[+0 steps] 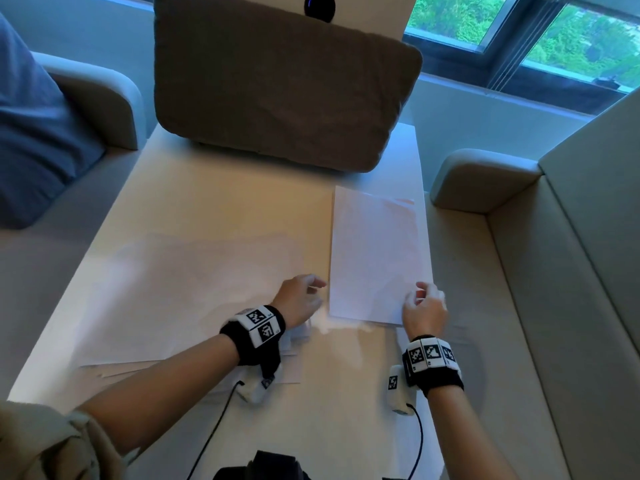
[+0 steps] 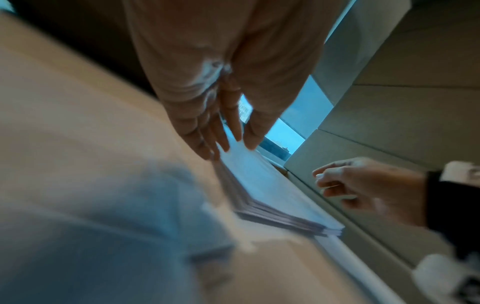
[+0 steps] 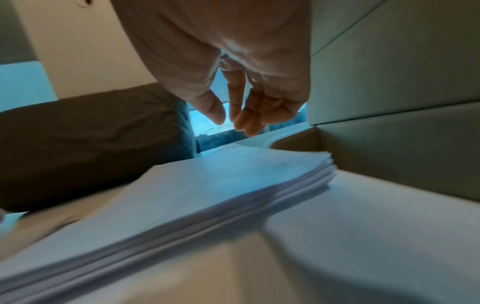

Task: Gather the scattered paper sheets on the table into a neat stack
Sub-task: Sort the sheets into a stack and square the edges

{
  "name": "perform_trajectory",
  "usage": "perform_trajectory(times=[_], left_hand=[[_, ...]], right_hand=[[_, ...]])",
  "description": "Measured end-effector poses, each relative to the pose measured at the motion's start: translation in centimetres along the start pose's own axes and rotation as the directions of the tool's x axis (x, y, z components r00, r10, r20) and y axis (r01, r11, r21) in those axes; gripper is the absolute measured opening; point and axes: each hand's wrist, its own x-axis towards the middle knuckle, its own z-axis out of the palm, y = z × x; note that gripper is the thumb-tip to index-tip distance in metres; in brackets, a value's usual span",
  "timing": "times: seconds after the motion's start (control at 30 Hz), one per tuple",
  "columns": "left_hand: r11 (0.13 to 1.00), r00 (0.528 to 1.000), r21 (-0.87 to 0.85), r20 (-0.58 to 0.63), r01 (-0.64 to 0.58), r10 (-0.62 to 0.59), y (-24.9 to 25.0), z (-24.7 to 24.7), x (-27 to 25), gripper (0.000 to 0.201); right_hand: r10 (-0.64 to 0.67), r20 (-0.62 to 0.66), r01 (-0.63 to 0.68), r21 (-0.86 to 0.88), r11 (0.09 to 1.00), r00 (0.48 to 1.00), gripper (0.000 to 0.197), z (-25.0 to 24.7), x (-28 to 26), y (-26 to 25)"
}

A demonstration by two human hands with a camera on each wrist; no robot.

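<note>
A squared stack of white paper (image 1: 377,254) lies on the right half of the pale table (image 1: 214,202). Its layered edges show in the wrist views (image 2: 275,197) (image 3: 207,185). My left hand (image 1: 317,289) is at the stack's near left corner; its straight fingertips (image 2: 226,144) touch the stack's left edge. My right hand (image 1: 420,294) hovers just over the near right corner with fingers (image 3: 244,121) loosely curled and nothing in them. Loose white sheets (image 1: 194,292) overlap on the left half of the table, partly under my left forearm.
A brown cushion (image 1: 284,81) stands at the table's far end. Beige sofa seats flank the table, with a blue cushion (image 1: 34,133) on the left one. Another sheet (image 1: 403,157) pokes out beyond the stack. A dark device (image 1: 263,465) sits at the near edge.
</note>
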Motion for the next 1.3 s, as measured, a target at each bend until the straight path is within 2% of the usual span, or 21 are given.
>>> perform_trajectory(times=[0.07, 0.13, 0.23, 0.3, 0.37, 0.43, 0.5, 0.6, 0.73, 0.8, 0.87, 0.9, 0.97, 1.03, 1.13, 1.23, 1.3], left_hand=[[0.997, 0.999, 0.066, 0.005, -0.036, 0.036, -1.6, -1.9, -1.4, 0.03], [0.975, 0.999, 0.217, 0.031, -0.042, 0.036, -3.3, -3.8, -2.9, 0.038], [0.906, 0.997, 0.422, 0.078, -0.013, -0.022, -5.5, -5.7, -5.1, 0.071], [0.829, 0.991, 0.56, 0.112, -0.005, -0.07, -6.5, -6.2, -6.6, 0.092], [0.759, 0.985, 0.65, 0.145, -0.024, -0.093, -7.2, -6.2, -7.7, 0.098], [0.777, 0.984, 0.629, 0.145, -0.007, -0.108, -7.8, -6.1, -8.3, 0.095], [0.81, 0.981, 0.587, 0.149, 0.01, -0.121, -8.6, -6.1, -8.5, 0.089], [0.843, 0.978, 0.537, 0.174, 0.006, -0.118, -8.7, -6.0, -8.5, 0.071], [0.918, 0.983, 0.396, 0.168, -0.002, -0.07, -9.3, -6.4, -8.6, 0.048], [0.916, 0.984, 0.4, 0.173, -0.029, -0.044, -9.7, -6.8, -8.7, 0.045], [0.914, 0.982, 0.402, 0.184, -0.043, -0.035, -9.5, -7.1, -8.9, 0.043], [0.914, 0.982, 0.4, 0.188, -0.063, -0.015, -9.4, -7.2, -9.0, 0.04], [0.919, 0.983, 0.383, 0.179, -0.095, 0.027, -8.9, -7.3, -9.1, 0.037], [0.915, 0.987, 0.386, 0.15, -0.117, 0.063, -8.8, -7.1, -9.1, 0.04], [0.896, 0.996, 0.436, 0.065, -0.085, 0.063, -9.0, -7.0, -9.0, 0.043], [0.897, 0.997, 0.438, -0.006, -0.065, 0.076, -8.9, -7.3, -8.8, 0.013], [0.917, 0.995, 0.394, -0.054, -0.059, 0.087, -8.8, -8.0, -8.8, 0.018]], right_hand=[[-0.029, 0.103, 0.025, 0.032, 0.999, 0.994, 0.022, 0.9, -1.9, -0.6], [-0.06, 0.207, 0.049, 0.058, 0.997, 0.977, 0.02, 2.0, -4.1, -1.2], [-0.149, 0.321, 0.119, 0.113, 0.986, 0.935, 0.014, 3.5, -7.2, -2.1], [-0.199, 0.403, 0.143, 0.166, 0.976, 0.893, 0.012, 4.3, -9.0, -2.8], [-0.227, 0.491, 0.164, 0.167, 0.972, 0.841, 0.016, 5.0, -10.4, -3.6], [-0.227, 0.57, 0.203, 0.106, 0.973, 0.79, 0.02, 5.7, -11.3, -4.4], [-0.19, 0.612, 0.179, 0.079, 0.981, 0.768, 0.023, 6.2, -11.6, -5.2], [-0.123, 0.603, 0.089, 0.085, 0.992, 0.788, 0.026, 6.5, -11.5, -6.0], [-0.137, 0.538, 0.057, 0.163, 0.985, 0.832, 0.02, 6.2, -11.1, -6.8], [-0.111, 0.544, 0.001, 0.199, 0.98, 0.832, 0.016, 6.6, -10.9, -7.0], [-0.045, 0.571, -0.109, 0.233, 0.966, 0.82, 0.012, 6.8, -10.9, -7.4], [0.002, 0.59, -0.209, 0.283, 0.936, 0.807, 0.014, 6.8, -10.9, -7.7], [0.07, 0.643, -0.435, 0.431, 0.791, 0.763, 0.023, 6.6, -10.9, -8.4], [0.071, 0.688, -0.554, 0.513, 0.655, 0.722, 0.033, 6.2, -11.0, -9.4], [0.04, 0.708, -0.554, 0.515, 0.654, 0.705, 0.044, 6.2, -11.1, -10.4], [0.0, 0.698, -0.513, 0.526, 0.679, 0.716, 0.045, 6.1, -11.2, -11.0], [-0.01, 0.688, -0.489, 0.527, 0.695, 0.726, 0.041, 5.7, -11.0, -11.4]])
